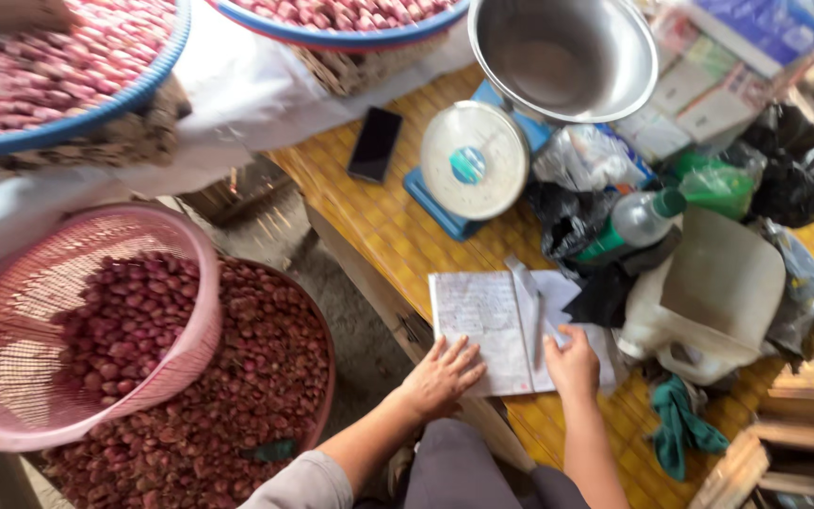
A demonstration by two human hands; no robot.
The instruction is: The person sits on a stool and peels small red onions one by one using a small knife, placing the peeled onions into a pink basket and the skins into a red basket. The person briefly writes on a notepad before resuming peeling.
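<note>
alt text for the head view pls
Both hands, left hand and right hand, rest flat on an open notebook on a yellow table. Nearby: a dial scale, a phone, a pink basket of shallots.

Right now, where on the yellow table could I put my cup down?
Bare mat lies between the phone, the scale and the notebook. The right side is crowded with bags, a bottle and a jug.

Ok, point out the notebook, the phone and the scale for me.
notebook (482, 320), head view, left page.
phone (375, 143), head view, middle of its dark screen.
scale (474, 160), head view, round dial face.
</note>
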